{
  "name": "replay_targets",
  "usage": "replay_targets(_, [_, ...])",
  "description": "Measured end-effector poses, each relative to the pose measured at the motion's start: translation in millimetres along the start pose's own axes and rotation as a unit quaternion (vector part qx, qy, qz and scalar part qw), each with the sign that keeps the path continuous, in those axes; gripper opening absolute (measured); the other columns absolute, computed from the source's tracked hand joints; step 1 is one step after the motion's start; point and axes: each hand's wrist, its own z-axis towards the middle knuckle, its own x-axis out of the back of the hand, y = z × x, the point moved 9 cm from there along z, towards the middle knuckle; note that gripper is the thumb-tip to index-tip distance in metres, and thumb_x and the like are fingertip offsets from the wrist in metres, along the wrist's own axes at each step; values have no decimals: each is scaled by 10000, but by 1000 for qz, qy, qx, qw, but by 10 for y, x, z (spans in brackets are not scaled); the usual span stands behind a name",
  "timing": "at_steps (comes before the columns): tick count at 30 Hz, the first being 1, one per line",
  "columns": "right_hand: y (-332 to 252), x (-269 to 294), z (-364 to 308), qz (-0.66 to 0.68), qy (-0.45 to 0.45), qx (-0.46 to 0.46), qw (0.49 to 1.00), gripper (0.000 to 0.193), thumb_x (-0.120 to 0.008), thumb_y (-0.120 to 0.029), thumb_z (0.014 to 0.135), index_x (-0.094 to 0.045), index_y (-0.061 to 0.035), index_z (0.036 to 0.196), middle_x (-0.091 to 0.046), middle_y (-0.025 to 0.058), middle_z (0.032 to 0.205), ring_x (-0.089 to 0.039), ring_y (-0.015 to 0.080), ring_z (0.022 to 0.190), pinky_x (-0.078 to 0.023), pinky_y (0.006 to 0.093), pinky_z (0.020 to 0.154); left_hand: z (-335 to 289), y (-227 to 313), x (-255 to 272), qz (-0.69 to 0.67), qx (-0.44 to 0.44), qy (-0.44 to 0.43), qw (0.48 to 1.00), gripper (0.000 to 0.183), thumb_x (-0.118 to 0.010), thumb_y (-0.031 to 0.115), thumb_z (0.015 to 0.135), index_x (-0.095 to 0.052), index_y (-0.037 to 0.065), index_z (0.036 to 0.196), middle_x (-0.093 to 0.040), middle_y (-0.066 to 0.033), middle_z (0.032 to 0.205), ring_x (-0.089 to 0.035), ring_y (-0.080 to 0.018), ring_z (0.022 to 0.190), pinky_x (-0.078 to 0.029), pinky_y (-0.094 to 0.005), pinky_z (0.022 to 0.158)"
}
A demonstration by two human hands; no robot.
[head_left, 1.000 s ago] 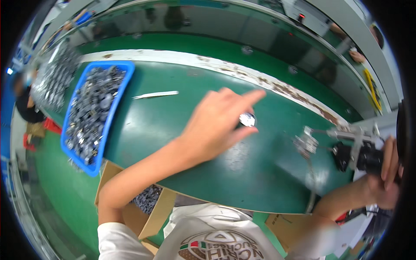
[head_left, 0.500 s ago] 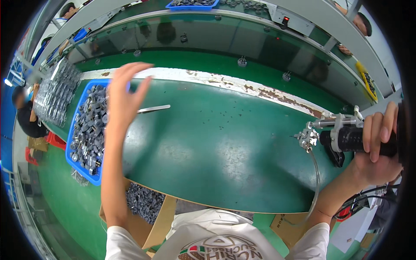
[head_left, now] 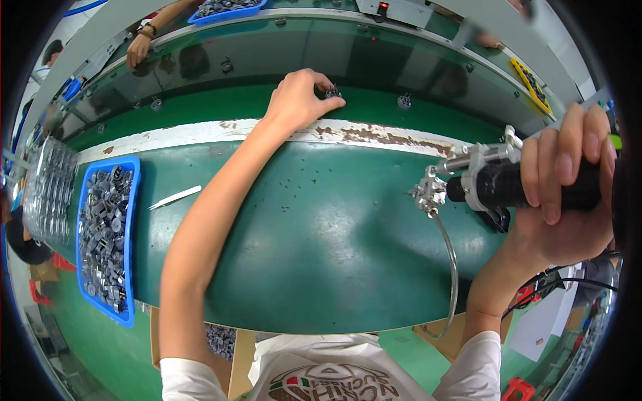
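My left hand (head_left: 297,97) reaches across to the far green conveyor belt (head_left: 234,100). Its thumb and fingers close round a small dark round part (head_left: 332,93), partly covered by the fingers. At the right, my right hand (head_left: 568,187) is wrapped round a black cylindrical power screwdriver (head_left: 498,188), held level above the bench. A metal nozzle (head_left: 429,192) forms its tip, and a clear hose (head_left: 454,260) curves down from it. The nozzle touches nothing.
On the green bench (head_left: 321,267) stand a blue basket (head_left: 136,220) of grey plug-like parts, tweezers (head_left: 176,196) and several tiny dark pieces (head_left: 295,187). Clear stacked trays (head_left: 50,190) are far left. Another round part (head_left: 404,101) sits on the belt. A co-worker's hand (head_left: 139,48) is beyond it.
My left hand has moved from above the blue basket, open, to the belt and closed on a round part. My right hand still holds the screwdriver. The whole view has shifted.
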Motion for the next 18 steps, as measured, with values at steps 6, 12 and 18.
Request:
replay_targets(6, [184,-43,46,54,-35,11,998,179,-403,-186,1061,-465,-25,1013,-549,113,866,-382,97,444,-422,276,522,-1204,869,-23,-32,-181,-27,983,299,-910,236,747,-773,45,932,-706,-93,944,-638,-292,895,-535,-398,835])
replay_targets(12, [392,-245,17,84,-97,-21,991,175,-375,-183,1065,-456,-42,1001,-557,116,862,-400,99,442,-436,279,527,-1698,1020,-114,-60,-185,-44,980,300,-927,228,731,-770,58,924,-647,-31,963,-587,-253,927,-504,-382,849])
replay_targets(18, [498,-236,-38,141,-107,-21,984,171,-366,-184,1069,-442,-56,984,-558,113,855,-423,100,455,-446,279,526,-1722,976,-167,-70,-181,-45,980,311,-925,227,735,-758,46,925,-635,-31,982,-581,-256,941,-486,-385,857])
